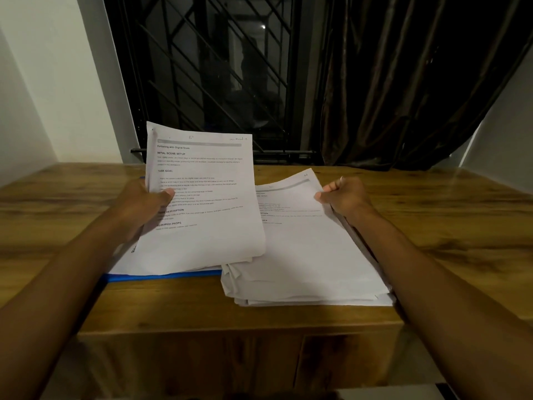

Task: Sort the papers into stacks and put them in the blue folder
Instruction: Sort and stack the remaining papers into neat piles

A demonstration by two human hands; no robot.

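"So, what have your hands got hold of?"

"My left hand [144, 203] grips a set of printed sheets [207, 197] by its left edge, thumb curled over the front, and holds it tilted up off the wooden table [202, 310]. Its heading reads 'Portioning with Digital Scale'. My right hand [343, 197] pinches the right edge of the top sheet [288, 192] on the paper stack [305, 255], so that its far end is raised."

"And the blue folder?"

"The blue folder [161, 277] lies flat on the left of the table, beneath the raised set. I see little more than its near edge. Some white sheets [124, 261] lie on it. The stack sits just to its right; whether they touch or overlap, I cannot tell."

"Beyond the table?"

"A dark window with a metal grille [219, 67], and a dark curtain [403, 82] at the right."
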